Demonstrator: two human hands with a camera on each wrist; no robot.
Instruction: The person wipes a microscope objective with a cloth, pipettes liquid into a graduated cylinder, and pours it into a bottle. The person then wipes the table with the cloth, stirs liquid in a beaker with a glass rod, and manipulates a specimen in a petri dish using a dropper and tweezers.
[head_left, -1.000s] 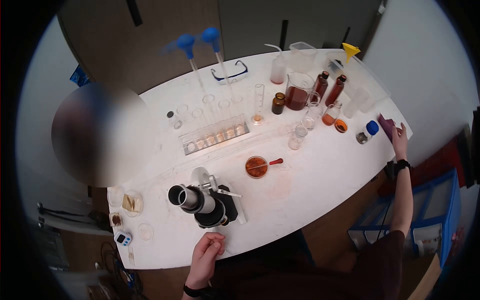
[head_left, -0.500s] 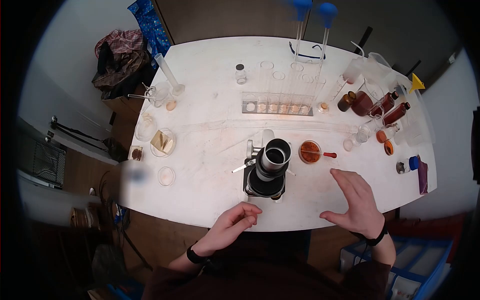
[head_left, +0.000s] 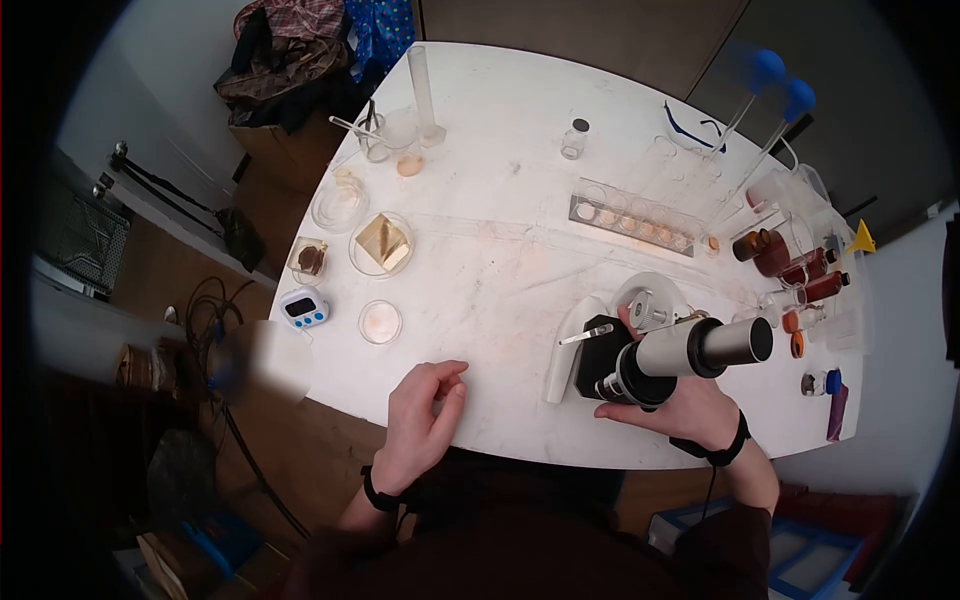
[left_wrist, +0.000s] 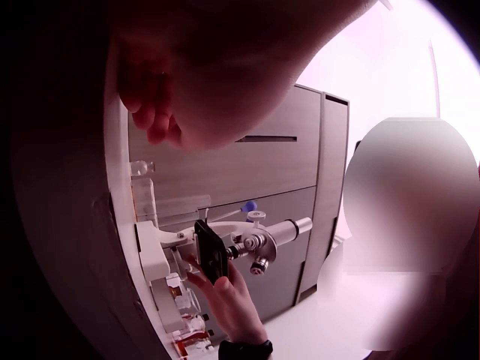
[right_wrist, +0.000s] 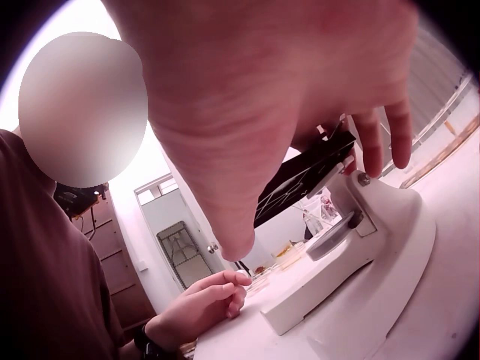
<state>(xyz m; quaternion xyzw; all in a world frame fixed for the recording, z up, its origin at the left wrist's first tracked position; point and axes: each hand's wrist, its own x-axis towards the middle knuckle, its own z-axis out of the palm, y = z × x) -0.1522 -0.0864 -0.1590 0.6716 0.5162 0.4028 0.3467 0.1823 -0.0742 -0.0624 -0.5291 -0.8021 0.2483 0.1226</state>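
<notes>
In the head view a white and black microscope [head_left: 650,365] stands near the front edge of the table, its eyepiece tube leaning right. My right hand [head_left: 705,412] grips it at the black stage, with the thumb on the near side; the tube hides part of the fingers. The right wrist view shows the thumb against the stage [right_wrist: 311,171] and the fingers spread on its far side, above the white base [right_wrist: 397,236]. My left hand [head_left: 422,420] rests by the table's front edge, fingers loosely curled and holding nothing. A shallow petri dish [head_left: 380,322] lies beyond it.
To the left are a timer [head_left: 304,308] and a dish with a gold-coloured square [head_left: 384,243]. A tube rack [head_left: 632,222] stands behind the microscope. Brown bottles [head_left: 808,266], a blue-capped jar [head_left: 820,382] and a purple item [head_left: 837,413] crowd the right side.
My right hand has come from the purple item at the right edge, over the table, to the microscope. The head view has swung left. My left hand stays near the front edge.
</notes>
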